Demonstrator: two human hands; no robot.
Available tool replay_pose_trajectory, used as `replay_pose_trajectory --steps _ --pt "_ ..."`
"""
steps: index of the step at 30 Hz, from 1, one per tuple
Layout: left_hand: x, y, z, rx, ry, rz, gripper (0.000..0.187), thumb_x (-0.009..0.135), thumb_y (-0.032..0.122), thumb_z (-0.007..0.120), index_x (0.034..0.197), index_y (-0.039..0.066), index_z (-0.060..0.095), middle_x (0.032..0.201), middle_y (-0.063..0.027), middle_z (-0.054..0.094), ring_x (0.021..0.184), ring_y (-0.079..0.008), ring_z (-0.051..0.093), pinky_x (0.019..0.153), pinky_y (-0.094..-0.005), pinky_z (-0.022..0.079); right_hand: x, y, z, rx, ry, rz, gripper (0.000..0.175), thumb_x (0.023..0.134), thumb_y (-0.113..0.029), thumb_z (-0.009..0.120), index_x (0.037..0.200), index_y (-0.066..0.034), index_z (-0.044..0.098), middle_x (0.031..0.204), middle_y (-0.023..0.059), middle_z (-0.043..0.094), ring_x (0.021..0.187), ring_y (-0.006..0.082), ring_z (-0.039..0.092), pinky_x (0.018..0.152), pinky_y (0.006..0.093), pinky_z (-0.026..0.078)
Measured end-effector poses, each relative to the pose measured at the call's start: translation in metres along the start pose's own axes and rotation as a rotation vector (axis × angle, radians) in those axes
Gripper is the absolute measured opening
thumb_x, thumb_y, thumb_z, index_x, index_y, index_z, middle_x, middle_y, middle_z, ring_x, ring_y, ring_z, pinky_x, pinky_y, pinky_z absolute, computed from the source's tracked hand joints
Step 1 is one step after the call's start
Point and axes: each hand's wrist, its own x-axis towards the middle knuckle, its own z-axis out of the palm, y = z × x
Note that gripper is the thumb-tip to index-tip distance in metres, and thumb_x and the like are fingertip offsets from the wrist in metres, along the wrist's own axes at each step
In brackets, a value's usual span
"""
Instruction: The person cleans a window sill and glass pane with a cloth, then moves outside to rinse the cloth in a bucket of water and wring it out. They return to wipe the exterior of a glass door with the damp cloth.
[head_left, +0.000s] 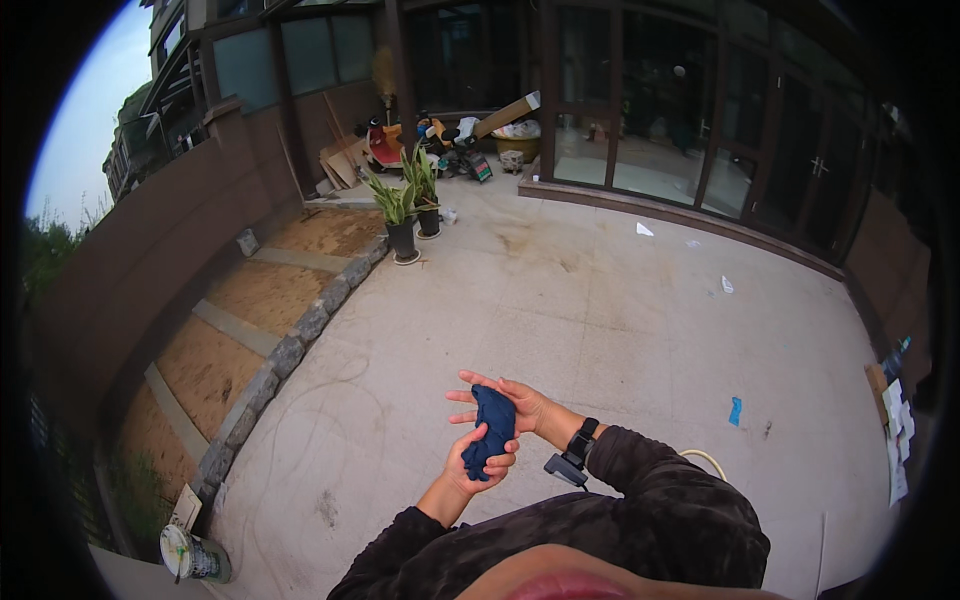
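Observation:
A crumpled dark blue cloth (493, 426) is bunched up in front of my body, above the paved floor. Its lower end is gripped by my left hand (471, 463), with the thumb on one side and the fingers curled round the other. My right hand (517, 401) lies against the upper part of the cloth, palm towards it and fingers spread apart. A black strap with a small grey device (566, 469) hangs at my right wrist.
Two potted plants (401, 238) stand beside a stone-edged soil bed (259, 382). A bucket (196, 555) is at lower left. A blue scrap (735, 412) and white scraps lie on the paving (600, 352). Glass doors and a scooter are farther back.

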Motion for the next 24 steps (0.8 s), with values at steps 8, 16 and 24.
replay_pose_trajectory --steps 8,16,24 --pt "-0.008 0.069 0.031 0.032 -0.117 0.105 0.067 0.087 0.046 0.065 0.126 -0.002 0.04 0.098 -0.0107 0.046 0.065 -0.0112 0.043 0.054 -0.0224 0.038 0.093 -0.049 0.004 -0.265 -0.127 -0.018 0.025 0.098 -0.023 0.051 0.078 -0.0087 0.054 0.078 0.0029 0.054 0.075 0.018 0.058 0.067 0.0304 0.048" --pt "-0.001 0.121 0.055 0.853 0.59 0.598 0.021 0.084 0.018 0.067 0.091 0.009 0.05 0.07 -0.0005 0.05 0.051 -0.0093 0.043 0.043 -0.0236 0.033 0.2 -0.068 0.038 -1.449 -0.13 -0.034 0.02 0.082 -0.014 0.058 0.094 -0.0064 0.072 0.077 0.0064 0.067 0.068 0.0155 0.058 0.063 0.0296 0.048" --pt "-0.022 0.183 -0.001 0.657 0.801 1.054 0.021 0.091 0.021 0.06 0.107 0.009 0.056 0.089 -0.001 0.061 0.074 -0.0125 0.06 0.059 -0.0279 0.047 0.293 0.003 0.057 -2.196 -0.217 0.022 0.019 0.075 -0.008 0.056 0.081 0.0007 0.071 0.085 0.0254 0.068 0.082 0.0404 0.067 0.069 0.0466 0.053"
